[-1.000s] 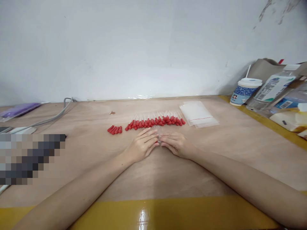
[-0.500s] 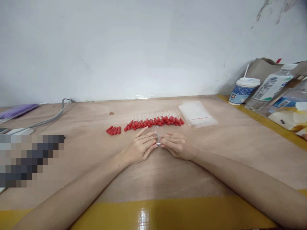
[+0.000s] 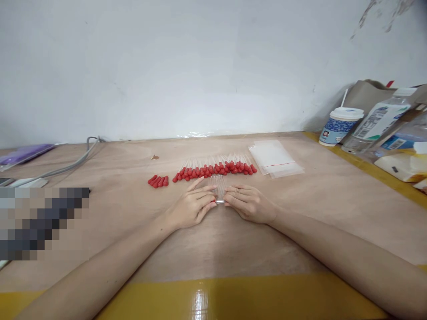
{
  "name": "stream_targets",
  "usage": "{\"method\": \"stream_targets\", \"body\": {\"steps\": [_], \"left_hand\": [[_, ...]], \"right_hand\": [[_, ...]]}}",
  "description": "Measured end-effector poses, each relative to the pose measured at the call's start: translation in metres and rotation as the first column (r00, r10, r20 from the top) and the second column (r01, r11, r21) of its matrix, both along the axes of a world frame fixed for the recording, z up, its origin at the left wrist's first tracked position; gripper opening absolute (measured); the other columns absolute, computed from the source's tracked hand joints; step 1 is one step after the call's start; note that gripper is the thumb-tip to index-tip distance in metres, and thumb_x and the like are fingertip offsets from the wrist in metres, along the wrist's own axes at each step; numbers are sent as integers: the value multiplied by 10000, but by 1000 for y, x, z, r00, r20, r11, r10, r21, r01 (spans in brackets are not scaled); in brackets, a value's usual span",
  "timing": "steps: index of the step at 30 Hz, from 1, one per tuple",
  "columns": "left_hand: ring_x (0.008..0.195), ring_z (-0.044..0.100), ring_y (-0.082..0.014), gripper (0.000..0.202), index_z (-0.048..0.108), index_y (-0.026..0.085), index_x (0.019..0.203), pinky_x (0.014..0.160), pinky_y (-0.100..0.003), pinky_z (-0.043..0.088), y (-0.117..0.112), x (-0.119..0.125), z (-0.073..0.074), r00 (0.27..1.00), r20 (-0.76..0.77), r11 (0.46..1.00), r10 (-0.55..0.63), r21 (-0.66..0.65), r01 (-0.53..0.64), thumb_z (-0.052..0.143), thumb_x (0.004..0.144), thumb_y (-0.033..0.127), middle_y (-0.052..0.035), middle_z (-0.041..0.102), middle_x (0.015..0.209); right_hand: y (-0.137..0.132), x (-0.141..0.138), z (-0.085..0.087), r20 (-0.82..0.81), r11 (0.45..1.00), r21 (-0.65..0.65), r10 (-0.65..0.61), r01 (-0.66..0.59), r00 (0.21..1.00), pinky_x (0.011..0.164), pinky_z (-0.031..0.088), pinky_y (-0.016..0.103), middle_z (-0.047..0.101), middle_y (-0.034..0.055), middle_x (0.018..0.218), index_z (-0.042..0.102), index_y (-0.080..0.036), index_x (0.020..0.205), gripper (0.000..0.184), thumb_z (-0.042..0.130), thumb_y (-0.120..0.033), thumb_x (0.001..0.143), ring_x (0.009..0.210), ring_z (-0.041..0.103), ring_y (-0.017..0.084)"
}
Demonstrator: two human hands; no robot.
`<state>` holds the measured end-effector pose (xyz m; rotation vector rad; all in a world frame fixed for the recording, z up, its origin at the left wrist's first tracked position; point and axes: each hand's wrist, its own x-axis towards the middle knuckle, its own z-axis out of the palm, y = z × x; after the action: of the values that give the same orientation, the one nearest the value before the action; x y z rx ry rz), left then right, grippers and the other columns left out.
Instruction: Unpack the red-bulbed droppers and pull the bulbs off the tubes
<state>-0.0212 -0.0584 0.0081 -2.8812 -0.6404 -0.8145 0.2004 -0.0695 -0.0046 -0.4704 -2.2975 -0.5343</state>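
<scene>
L hand (image 3: 191,207): flat, fingers loosely spread, tips touching clear glass tubes (image 3: 218,189).
R hand (image 3: 248,203): same, pressing tubes from right.
Far: red rubber bulbs (image 3: 159,181), smooth, tapered.

Bright, even light; glare on the yellow tape (image 3: 200,302); curved wide-angle edges; a pixelated patch (image 3: 43,222) at left.

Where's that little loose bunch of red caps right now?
In the head view, the loose red caps lie on the table left of centre, just left of the long row of red-capped droppers and beyond the left hand.
</scene>
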Motion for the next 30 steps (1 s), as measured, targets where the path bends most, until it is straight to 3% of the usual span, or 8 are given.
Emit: {"method": "stream_targets", "body": {"steps": [10, 17, 26, 30], "left_hand": [[1093, 555, -185, 157, 600, 171, 923, 1079, -435, 262, 0, -3, -1, 1000, 5, 1000, -9, -3, 9, 454, 868, 186, -34, 687, 938], [1076, 565, -172, 137, 589, 163, 943, 1036, -393, 339, 1, -5, -5, 999, 51, 998, -18, 64, 14, 481, 863, 189, -36, 690, 927], [1048, 582, -173, 134, 603, 179, 875, 997, -387, 383, 0, -7, -5, 998, 55, 1000, -8, -21, 9, 471, 870, 196, -25, 695, 895], [998, 600, -178, 171, 618, 179, 870, 915, -354, 446, 7, -22, -3, 981, 169, 995, 97, -42, -91, 449, 875, 204, -40, 691, 885]], "right_hand": [[-1, 1, -1, -11, 999, 51, -1, 2, 1000, 823, 518, 299, 689, 64, 830, 611, -122, 882, 136, 479, -140, 856, 877, 637, 160], [0, 3, -2, -37, 999, 46, 9, -7, 999, 840, 519, 302, 696, 66, 851, 617, -118, 905, 139, 492, -117, 844, 901, 638, 161], [0, 6, -3, -35, 997, 73, 19, -16, 999, 869, 509, 306, 697, 59, 881, 618, -137, 945, 177, 470, -119, 850, 946, 624, 157], [5, 21, -6, -121, 998, 21, -61, 64, 991, 865, 497, 310, 688, 59, 914, 615, -160, 981, 213, 460, -108, 845, 948, 615, 155]]}}
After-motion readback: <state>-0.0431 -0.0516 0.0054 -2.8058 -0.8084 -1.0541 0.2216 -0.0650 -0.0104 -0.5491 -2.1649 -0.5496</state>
